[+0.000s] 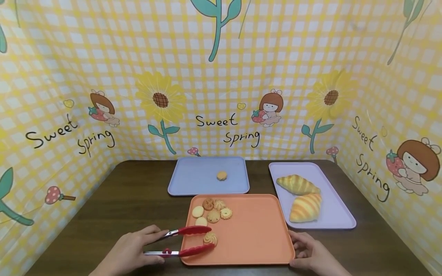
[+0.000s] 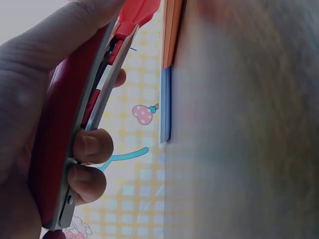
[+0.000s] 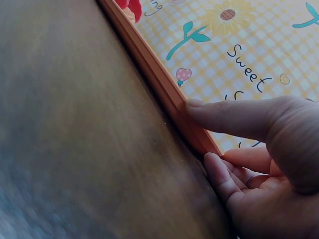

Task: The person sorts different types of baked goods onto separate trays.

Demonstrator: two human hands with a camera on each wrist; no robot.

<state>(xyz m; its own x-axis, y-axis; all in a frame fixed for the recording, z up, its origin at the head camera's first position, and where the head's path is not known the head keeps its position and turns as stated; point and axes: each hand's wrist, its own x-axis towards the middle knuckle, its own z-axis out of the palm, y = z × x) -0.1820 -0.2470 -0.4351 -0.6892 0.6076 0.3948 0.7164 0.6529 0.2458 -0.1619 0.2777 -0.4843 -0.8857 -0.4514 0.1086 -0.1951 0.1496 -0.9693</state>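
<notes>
My left hand (image 1: pixel 132 245) grips red-tipped metal tongs (image 1: pixel 196 250) over the left side of the orange tray (image 1: pixel 255 230). The tong tips stand apart, one on each side of a swirled cookie (image 1: pixel 210 239). In the left wrist view, fingers curl round the red and silver handle (image 2: pixel 67 127). My right hand (image 1: pixel 312 255) holds the orange tray at its front right corner; the right wrist view has the thumb (image 3: pixel 229 117) against the outer wall and other fingers curled at the corner. Several more cookies (image 1: pixel 213 215) are grouped at the tray's back left.
Behind the orange tray lies a blue tray (image 1: pixel 197 174) with one round cookie (image 1: pixel 221 175). A lilac tray (image 1: pixel 333 207) at the right bears two croissants (image 1: pixel 305 207). Checked cloth (image 1: pixel 221 84) hangs round the back and sides of the dark wooden table (image 1: pixel 103 207).
</notes>
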